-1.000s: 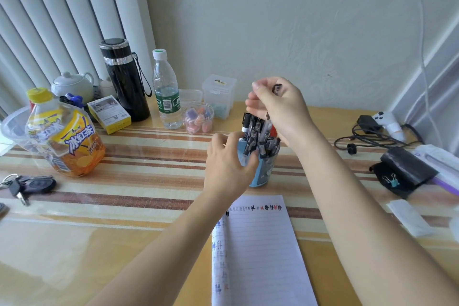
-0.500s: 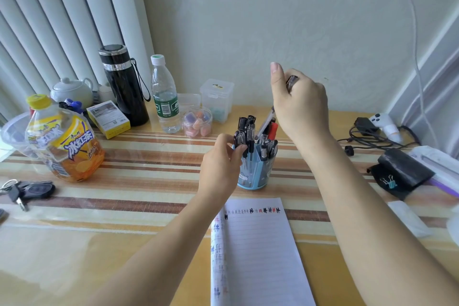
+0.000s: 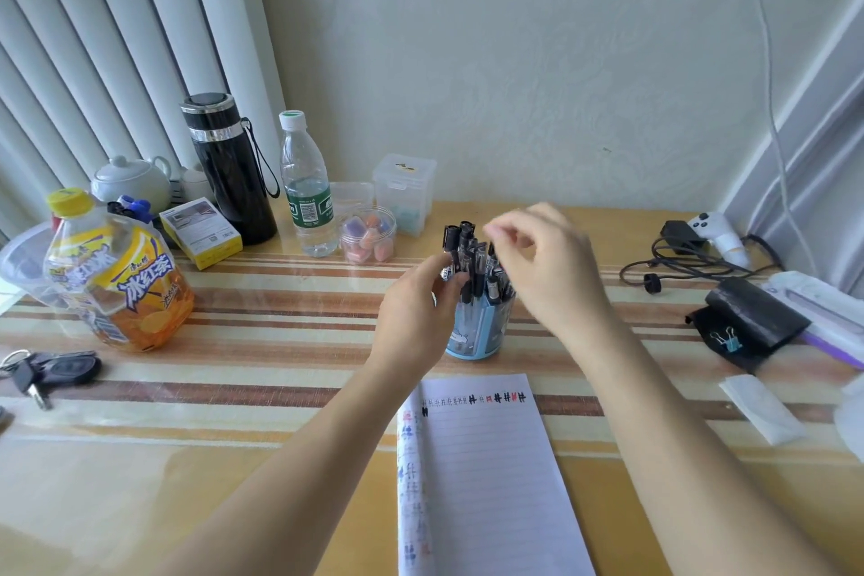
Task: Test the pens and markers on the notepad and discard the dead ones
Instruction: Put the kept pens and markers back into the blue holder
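One head-worn wide-angle view looks forward and down across the bench [image 3: 280, 355], close, toward the far wall [image 3: 561, 61].

One pen cup [image 3: 477, 334], packed with black-capped pens [image 3: 467, 243] too bunched to count. Two hands at it: left hand [image 3: 416, 318], right hand [image 3: 551, 267]. One notepad [image 3: 486, 482] just in front of the cup. Left of the cup: one water bottle [image 3: 306, 192], one iced-tea jug [image 3: 126, 290], one black flask [image 3: 229, 168], one teapot [image 3: 131, 182], one small box [image 3: 201, 232], one bunch of keys [image 3: 51, 369]. Behind it: three clear tubs [image 3: 404, 187]. Right of it: one black pouch [image 3: 748, 318], one binder clip [image 3: 727, 340], one cable [image 3: 673, 262].
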